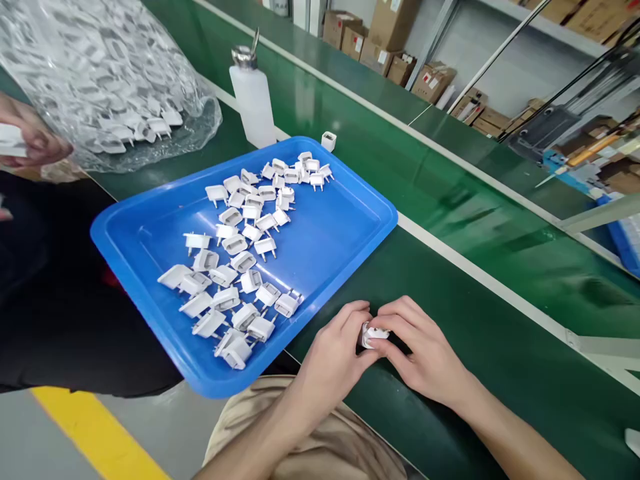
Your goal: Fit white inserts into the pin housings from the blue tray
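1. My left hand [334, 350] and right hand [423, 350] both pinch one white plug housing [373, 335] between their fingertips, over the green bench [480, 333].
2. Left of my fingers, the blue tray [345, 227] holds many loose two-pin plug housings [233, 245], mostly away from its bare right side.
3. Farther left, beyond the tray, a clear bag [203, 123] holds many more.
4. I judge the piece in my fingers partway through handling; whether the tray's pieces are finished or waiting, I cannot tell.
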Tool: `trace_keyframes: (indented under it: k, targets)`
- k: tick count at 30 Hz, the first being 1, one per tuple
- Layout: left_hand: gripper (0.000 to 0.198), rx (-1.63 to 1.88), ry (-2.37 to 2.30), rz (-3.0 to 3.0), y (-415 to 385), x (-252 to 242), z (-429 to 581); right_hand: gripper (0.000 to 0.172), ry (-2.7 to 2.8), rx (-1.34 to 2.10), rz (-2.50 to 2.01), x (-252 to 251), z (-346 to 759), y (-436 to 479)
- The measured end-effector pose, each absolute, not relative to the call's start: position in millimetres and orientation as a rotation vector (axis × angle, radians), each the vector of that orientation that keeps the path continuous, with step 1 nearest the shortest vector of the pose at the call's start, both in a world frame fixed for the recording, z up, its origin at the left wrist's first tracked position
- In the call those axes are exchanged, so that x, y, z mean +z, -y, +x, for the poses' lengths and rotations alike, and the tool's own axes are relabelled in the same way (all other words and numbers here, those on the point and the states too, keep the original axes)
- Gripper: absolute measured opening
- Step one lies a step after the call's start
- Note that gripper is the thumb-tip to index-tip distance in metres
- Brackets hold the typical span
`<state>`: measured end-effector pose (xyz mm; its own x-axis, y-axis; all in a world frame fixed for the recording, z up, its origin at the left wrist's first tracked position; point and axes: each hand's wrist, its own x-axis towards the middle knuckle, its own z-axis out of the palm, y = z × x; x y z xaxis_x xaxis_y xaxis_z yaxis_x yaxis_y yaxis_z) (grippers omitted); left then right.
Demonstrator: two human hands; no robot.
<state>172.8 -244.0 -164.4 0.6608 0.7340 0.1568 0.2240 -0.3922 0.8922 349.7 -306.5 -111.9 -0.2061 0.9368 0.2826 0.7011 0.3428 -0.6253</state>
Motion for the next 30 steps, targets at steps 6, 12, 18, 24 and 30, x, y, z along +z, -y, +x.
trace_keyframes:
  k: [6, 12, 18, 24, 30]
  targets:
    - [0.044, 0.631, -0.731, 1.914, 246, -165, 171, 0.018, 2.02, 0.356, -1.507, -114, 345, 312]
    - [0.04, 0.518, -0.633, 1.961, 235, -157, 165, 0.015, 2.061, 0.272, -1.606, -112, 333, 312]
    - [0.036, 0.521, -0.639, 1.807, 229, -152, 160, 0.012, 1.853, 0.448, -1.537, -121, 349, 310]
    - [0.066, 0.555, -0.693, 1.185, 233, -155, 160, 0.056, 1.83, 0.709, -1.312, -117, 369, 307]
    - [0.065, 0.631, -0.602, 1.26, 230, -159, 156, 0.026, 1.792, 0.517, -1.34, -121, 346, 298]
